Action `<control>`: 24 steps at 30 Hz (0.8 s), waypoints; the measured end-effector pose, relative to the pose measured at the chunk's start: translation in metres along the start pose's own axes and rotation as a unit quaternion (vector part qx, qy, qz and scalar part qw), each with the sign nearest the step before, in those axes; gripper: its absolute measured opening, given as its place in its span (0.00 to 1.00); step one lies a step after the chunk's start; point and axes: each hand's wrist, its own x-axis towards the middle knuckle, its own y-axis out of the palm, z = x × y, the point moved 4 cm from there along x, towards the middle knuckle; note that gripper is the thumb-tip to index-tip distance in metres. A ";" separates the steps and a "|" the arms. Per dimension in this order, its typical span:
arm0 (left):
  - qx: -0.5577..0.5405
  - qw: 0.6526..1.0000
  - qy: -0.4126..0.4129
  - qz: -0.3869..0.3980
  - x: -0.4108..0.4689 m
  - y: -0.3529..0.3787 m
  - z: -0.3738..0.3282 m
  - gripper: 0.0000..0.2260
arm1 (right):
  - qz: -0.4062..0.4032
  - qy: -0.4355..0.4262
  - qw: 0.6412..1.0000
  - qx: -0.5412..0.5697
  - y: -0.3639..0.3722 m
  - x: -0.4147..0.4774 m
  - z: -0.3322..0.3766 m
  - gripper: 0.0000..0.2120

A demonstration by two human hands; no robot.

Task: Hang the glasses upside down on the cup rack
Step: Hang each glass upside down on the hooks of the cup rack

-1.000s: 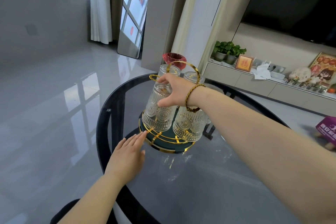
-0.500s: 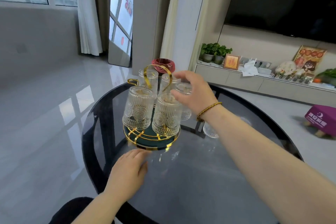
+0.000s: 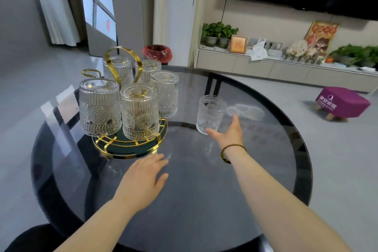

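A gold-wire cup rack (image 3: 124, 146) with a round green base and a loop handle stands on the left part of the round glass table (image 3: 184, 200). Several ribbed clear glasses (image 3: 100, 107) hang on it upside down. One more ribbed glass (image 3: 210, 113) stands upright on the table to the right of the rack. My right hand (image 3: 227, 133) is just below that glass with fingers spread, thumb touching its base, not wrapped around it. Lying flat on the table in front of the rack's base is my left hand (image 3: 143, 180), holding nothing.
The table has a dark rim (image 3: 304, 149). Behind it are a red-lined bin (image 3: 157, 52), a low cabinet (image 3: 286, 67) with plants and frames, and a purple stool (image 3: 341, 102) on the floor at right. A dark chair edge (image 3: 26, 237) shows at bottom left.
My right hand left the glasses on the rack and moved right and down to the upright glass. My left hand shifted slightly right along the table. The view turned right.
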 end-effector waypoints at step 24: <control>-0.046 0.999 -0.015 0.005 0.003 0.004 0.008 0.18 | 0.038 -0.029 0.996 0.077 0.009 0.006 0.006 0.33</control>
